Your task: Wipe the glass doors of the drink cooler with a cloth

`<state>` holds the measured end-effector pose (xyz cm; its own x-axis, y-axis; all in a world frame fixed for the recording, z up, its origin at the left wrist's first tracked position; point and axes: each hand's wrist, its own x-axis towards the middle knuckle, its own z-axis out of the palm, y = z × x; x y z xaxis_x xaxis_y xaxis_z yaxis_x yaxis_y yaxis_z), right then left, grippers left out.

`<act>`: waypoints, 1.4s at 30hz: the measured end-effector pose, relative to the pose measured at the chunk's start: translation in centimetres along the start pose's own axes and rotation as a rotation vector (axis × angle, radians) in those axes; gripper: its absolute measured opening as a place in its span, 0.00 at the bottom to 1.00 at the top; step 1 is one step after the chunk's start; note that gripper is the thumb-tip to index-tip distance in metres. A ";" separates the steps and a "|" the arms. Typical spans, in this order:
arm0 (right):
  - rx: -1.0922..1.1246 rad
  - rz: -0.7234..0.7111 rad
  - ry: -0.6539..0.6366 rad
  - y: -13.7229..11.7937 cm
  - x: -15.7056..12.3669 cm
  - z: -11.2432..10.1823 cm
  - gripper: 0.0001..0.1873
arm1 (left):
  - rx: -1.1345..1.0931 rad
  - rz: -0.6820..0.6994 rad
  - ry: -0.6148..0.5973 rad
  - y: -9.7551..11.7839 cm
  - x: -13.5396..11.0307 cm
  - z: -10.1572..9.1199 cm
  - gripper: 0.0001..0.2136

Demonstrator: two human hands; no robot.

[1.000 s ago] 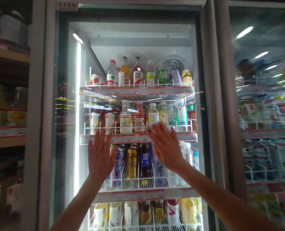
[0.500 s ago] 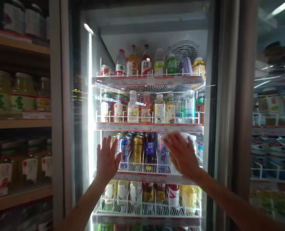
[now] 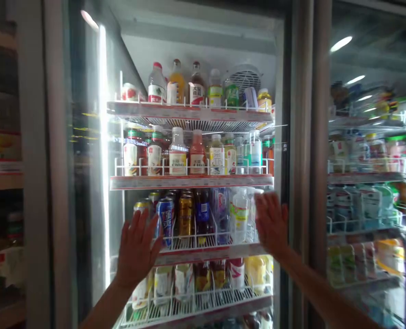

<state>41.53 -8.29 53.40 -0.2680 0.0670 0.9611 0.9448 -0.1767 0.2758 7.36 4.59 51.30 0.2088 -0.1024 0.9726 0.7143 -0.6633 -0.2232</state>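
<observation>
Both my hands are raised before a lit drinks fridge. My left hand [image 3: 137, 249] is open, palm forward and fingers up, overlapping a blue can [image 3: 165, 214] on the third shelf. To the right, my right hand [image 3: 271, 224] is also open, slightly blurred, beside a clear bottle with a yellow-green label [image 3: 240, 210]. Neither hand holds anything. Faint reflections lie over the fridge as on glass; I cannot tell whether my palms touch it. Gold cans [image 3: 186, 212] and a dark bottle with a blue label [image 3: 203, 210] stand between the hands.
Wire-fronted shelves hold juice bottles, such as a pink one [image 3: 197, 153]. A metal door frame [image 3: 300, 137] runs down the right side, with another stocked fridge [image 3: 363, 178] beyond. Darker shelves with jars [image 3: 0, 141] stand at the left.
The view has swung right, so the fridge sits further left and more of the right fridge shows. My right hand has moved right, from before the bottles toward the frame; both hands stay open.
</observation>
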 end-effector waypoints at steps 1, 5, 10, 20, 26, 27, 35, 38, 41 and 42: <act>0.042 -0.089 -0.066 -1.8 -1.7 -0.1 0.35 | -0.011 -0.009 0.005 0.1 0.0 0.0 0.30; 0.165 -0.399 -0.214 -6.7 -3.5 -0.2 0.33 | 0.028 0.021 0.007 0.1 0.0 0.0 0.31; 0.105 -0.075 -0.081 -7.4 5.3 1.0 0.36 | 0.086 0.048 -0.003 0.1 0.0 -0.2 0.32; 0.204 -0.376 -0.190 -12.1 6.0 1.6 0.33 | 0.148 0.051 -0.032 0.3 0.0 -0.5 0.32; 0.186 -0.254 -0.177 -14.1 7.6 2.2 0.34 | 0.194 0.014 -0.046 -1.2 -0.7 -1.2 0.32; 0.214 -0.330 -0.211 -15.0 6.2 2.1 0.34 | 0.209 0.005 -0.052 -1.6 -1.0 -1.4 0.32; 0.239 -0.308 -0.137 -15.2 9.0 2.5 0.32 | 0.254 0.014 -0.109 -4.5 -2.9 -3.2 0.31; 0.226 -0.180 -0.119 -16.7 9.8 3.0 0.33 | 0.264 -0.006 -0.109 -5.2 -3.6 -3.5 0.32; 0.335 -0.420 -0.239 -20.1 5.2 2.9 0.34 | 0.283 -0.019 -0.107 -6.1 -4.8 -4.2 0.32; 0.375 -0.510 -0.272 -21.2 3.6 2.8 0.33 | 0.289 -0.020 -0.110 -6.5 -5.4 -4.5 0.31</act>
<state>21.11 -1.57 50.96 -0.6862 0.3046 0.6606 0.7274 0.2911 0.6214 -1.43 6.09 47.82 0.2526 -0.0002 0.9676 0.8761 -0.4243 -0.2288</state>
